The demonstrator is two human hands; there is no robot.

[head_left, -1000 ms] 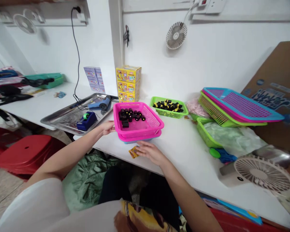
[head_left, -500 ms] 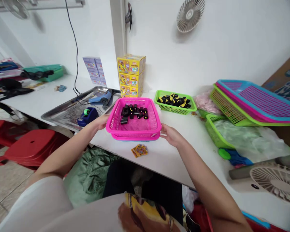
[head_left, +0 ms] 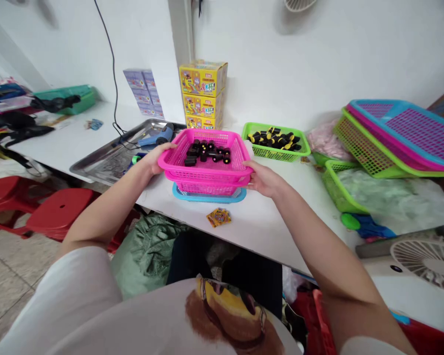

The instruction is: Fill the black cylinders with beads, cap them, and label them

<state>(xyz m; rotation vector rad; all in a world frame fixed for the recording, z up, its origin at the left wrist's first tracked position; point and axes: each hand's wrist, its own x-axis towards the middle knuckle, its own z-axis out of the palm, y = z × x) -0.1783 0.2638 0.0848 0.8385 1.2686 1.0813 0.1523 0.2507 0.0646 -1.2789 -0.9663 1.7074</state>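
Observation:
A pink plastic basket (head_left: 203, 171) with several small black parts (head_left: 206, 152) in it is lifted off the stack, held at both sides. My left hand (head_left: 156, 159) grips its left rim and my right hand (head_left: 263, 178) grips its right rim. Under it a second pink basket (head_left: 207, 188) rests in a blue basket (head_left: 210, 197) on the white table (head_left: 274, 222). A small yellow packet (head_left: 219, 217) lies on the table just in front of the stack.
Behind stand stacked yellow boxes (head_left: 203, 93) and a green basket (head_left: 277, 140) of black-and-yellow parts. A steel tray (head_left: 111, 158) with a blue tool lies left. Tilted baskets (head_left: 392, 143), a bag-filled green basket (head_left: 373, 197) and a fan (head_left: 425, 256) are right. Red stools (head_left: 55, 207) stand below left.
My right hand moved from the table near the yellow packet to the basket's right rim. Both hands then lifted the top pink basket off the baskets beneath it.

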